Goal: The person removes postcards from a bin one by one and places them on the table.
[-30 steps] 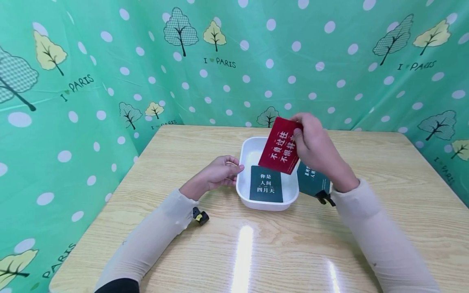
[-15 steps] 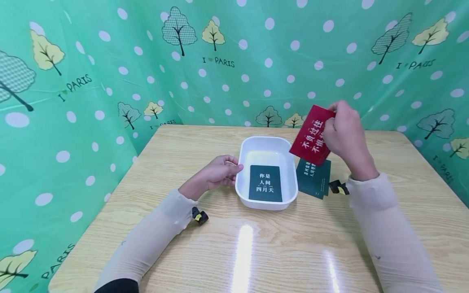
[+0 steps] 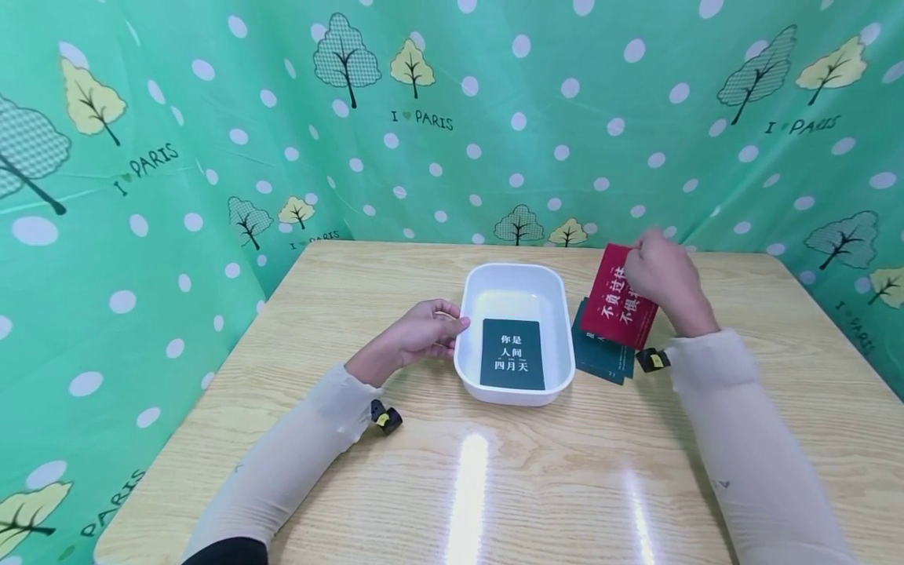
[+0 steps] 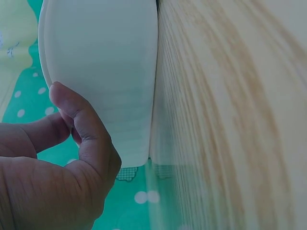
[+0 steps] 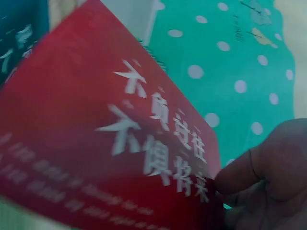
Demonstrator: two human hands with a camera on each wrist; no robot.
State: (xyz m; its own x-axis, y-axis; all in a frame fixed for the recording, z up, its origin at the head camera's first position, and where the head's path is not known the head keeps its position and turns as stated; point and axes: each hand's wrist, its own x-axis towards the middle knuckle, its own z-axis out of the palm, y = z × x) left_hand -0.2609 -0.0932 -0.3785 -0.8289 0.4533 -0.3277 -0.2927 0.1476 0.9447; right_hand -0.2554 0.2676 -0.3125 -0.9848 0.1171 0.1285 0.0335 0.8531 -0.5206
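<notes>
My right hand (image 3: pixel 667 275) pinches a red card (image 3: pixel 616 302) with white Chinese characters at its upper right edge. The red card is tilted over several dark green cards (image 3: pixel 599 361) on the table, hiding much of them; whether it touches them I cannot tell. In the right wrist view, thumb and fingers grip a corner of the red card. To the left, a white plastic tub (image 3: pixel 512 276) holds a dark green card (image 3: pixel 512 353) lying flat with white characters. My left hand (image 3: pixel 427 329) rests loosely at the tub's left rim; in the left wrist view its fingertips (image 4: pixel 60 93) touch the outer wall.
The wooden table (image 3: pixel 395 479) reaches to a green polka-dot curtain (image 3: pixel 424 180) behind and at the left. Black wrist-camera mounts show below each wrist, the left one (image 3: pixel 386 417) near the table surface.
The red card has moved from over the tub to the right, then down over the green cards, carried by my right hand. My left hand and the tub have stayed in place.
</notes>
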